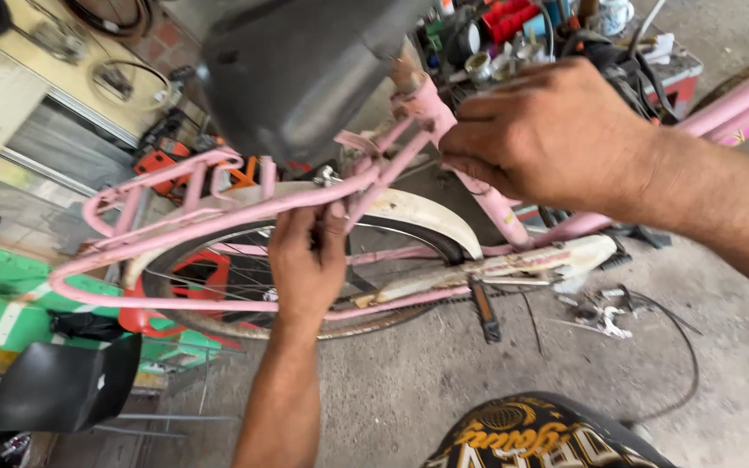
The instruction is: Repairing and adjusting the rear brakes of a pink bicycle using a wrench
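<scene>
We see a pink bicycle (496, 204) filling the middle of the frame, rear end toward the left, its frame tubes running off the upper right corner. Concrete floor (444, 381) takes the lower half. The dark saddle (292, 74), blurred, sits at top centre, close to the camera. Below it the rear wheel (218, 316) with spokes spans centre left, covered by a cream mudguard (409, 212). The pink rear rack (162, 217) stretches from the seat area out to the left edge. A cream chain guard (513, 264), scuffed, runs right of the wheel, with a dark pedal (485, 316) hanging just under it. Our right hand (548, 130), upper right of centre, is clenched around the pink seat tube just under the saddle, fingers wrapped on the tube. Our left hand (309, 260), centre frame, comes up from the bottom edge and grips a pink rack stay where it meets the mudguard, fingers curled around the stay from behind. A black chair seat (62, 386) is at lower left, beside a green panel (2, 303). An orange tool case (166, 165) lies behind the rack, upper left. A cluttered bench (522, 35) with red and metal parts is at top right. Loose cable and small metal parts (604, 316) lie on the floor right of the pedal.
</scene>
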